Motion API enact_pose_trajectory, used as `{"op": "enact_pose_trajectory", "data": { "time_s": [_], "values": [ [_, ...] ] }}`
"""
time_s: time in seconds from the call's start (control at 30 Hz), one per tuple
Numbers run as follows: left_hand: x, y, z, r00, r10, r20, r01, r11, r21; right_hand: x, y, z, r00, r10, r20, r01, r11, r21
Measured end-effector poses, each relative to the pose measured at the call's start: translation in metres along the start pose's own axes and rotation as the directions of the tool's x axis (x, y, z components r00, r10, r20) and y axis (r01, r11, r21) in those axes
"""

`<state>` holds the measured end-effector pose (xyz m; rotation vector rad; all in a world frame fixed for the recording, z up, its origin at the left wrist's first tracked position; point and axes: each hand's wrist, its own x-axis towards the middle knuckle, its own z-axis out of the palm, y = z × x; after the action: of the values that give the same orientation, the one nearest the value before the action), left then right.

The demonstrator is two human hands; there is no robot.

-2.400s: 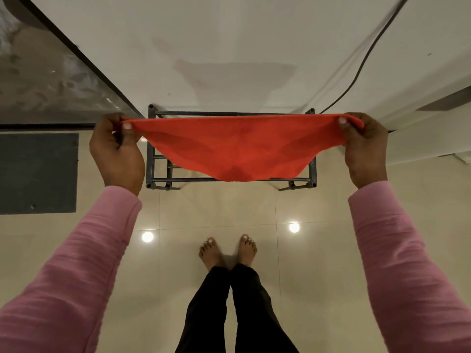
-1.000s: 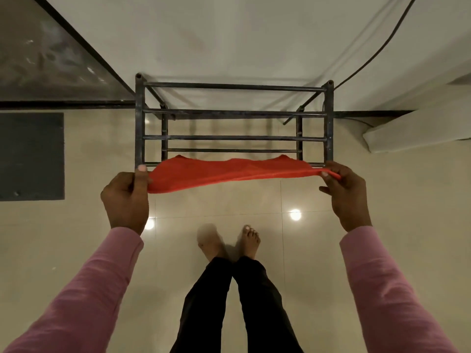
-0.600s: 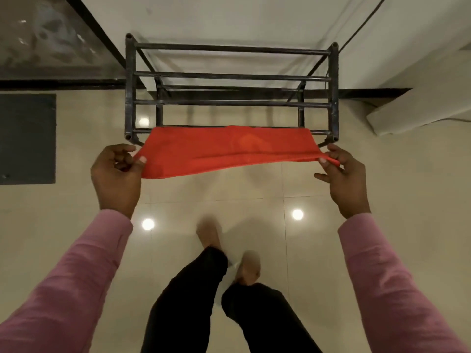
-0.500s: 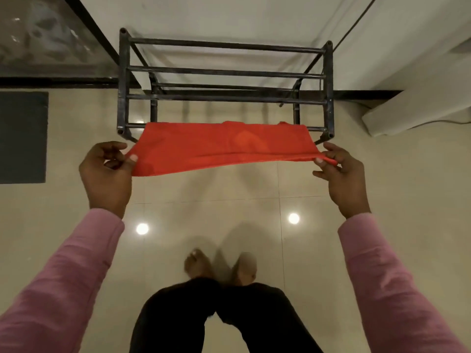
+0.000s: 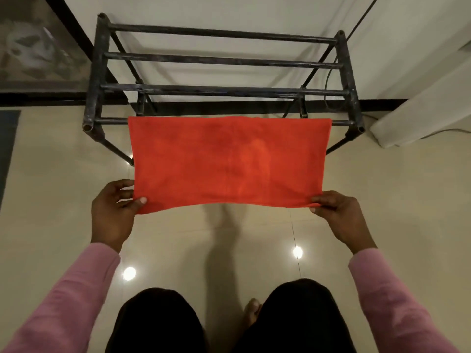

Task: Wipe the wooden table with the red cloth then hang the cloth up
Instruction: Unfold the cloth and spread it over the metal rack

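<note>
Hanging step, nearly done by the look of it. Red cloth (image 5: 229, 161) draped over the nearest rail of the black metal rack (image 5: 98, 72), near edge stretched flat toward the body. Left hand (image 5: 114, 212) pinching the near-left corner, right hand (image 5: 339, 217) pinching the near-right corner, 2 tight grips. Best to lower both corners together, evenly, leaving enough cloth behind the rail to stop a slide. No wooden table in view. Around: 3 further rails behind, a dark cable (image 5: 362, 16) on the wall, glossy tiled floor (image 5: 407, 200). Nothing blocking the drop.
</note>
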<state>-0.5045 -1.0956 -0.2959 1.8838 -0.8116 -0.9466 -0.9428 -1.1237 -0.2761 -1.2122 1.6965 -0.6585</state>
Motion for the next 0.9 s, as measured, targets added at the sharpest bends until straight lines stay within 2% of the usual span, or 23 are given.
{"op": "enact_pose_trajectory", "data": {
  "time_s": [0.17, 0.33, 0.47, 0.67, 0.73, 0.77, 0.8, 0.83, 0.9],
  "values": [
    [0.030, -0.028, 0.018, 0.996, 0.085, 0.000, -0.085, 0.992, 0.090, 0.044, 0.034, 0.023, 1.000, -0.027, -0.011, 0.026, 0.998, -0.054],
    [0.054, -0.045, 0.025, 0.988, 0.152, 0.024, -0.154, 0.982, 0.114, 0.084, 0.050, 0.037, 0.993, -0.081, -0.083, 0.081, 0.997, 0.000],
    [0.062, -0.055, 0.030, 0.981, 0.186, 0.058, -0.193, 0.968, 0.162, 0.102, 0.059, 0.043, 0.979, -0.167, -0.113, 0.152, 0.979, -0.134],
    [0.064, -0.061, 0.037, 0.987, 0.159, 0.031, -0.162, 0.969, 0.189, 0.105, 0.059, 0.050, 0.984, -0.151, -0.097, 0.136, 0.980, -0.147],
    [0.062, -0.055, 0.038, 0.986, 0.168, 0.021, -0.169, 0.971, 0.171, 0.100, 0.051, 0.052, 0.968, -0.197, -0.152, 0.158, 0.958, -0.239],
    [0.059, -0.052, 0.038, 0.973, 0.230, -0.019, -0.220, 0.950, 0.220, 0.096, 0.047, 0.053, 0.938, -0.255, -0.236, 0.172, 0.931, -0.321],
    [0.055, -0.047, 0.038, 0.932, 0.355, -0.073, -0.315, 0.893, 0.322, 0.093, 0.041, 0.053, 0.868, -0.358, -0.343, 0.202, 0.888, -0.414],
    [0.051, -0.039, 0.039, 0.846, 0.522, -0.107, -0.431, 0.790, 0.436, 0.090, 0.034, 0.052, 0.754, -0.493, -0.433, 0.245, 0.823, -0.512],
    [0.046, -0.018, 0.042, 0.594, 0.801, -0.073, -0.631, 0.521, 0.575, 0.088, 0.011, 0.051, 0.499, -0.727, -0.473, 0.332, 0.664, -0.670]
  ]
}}
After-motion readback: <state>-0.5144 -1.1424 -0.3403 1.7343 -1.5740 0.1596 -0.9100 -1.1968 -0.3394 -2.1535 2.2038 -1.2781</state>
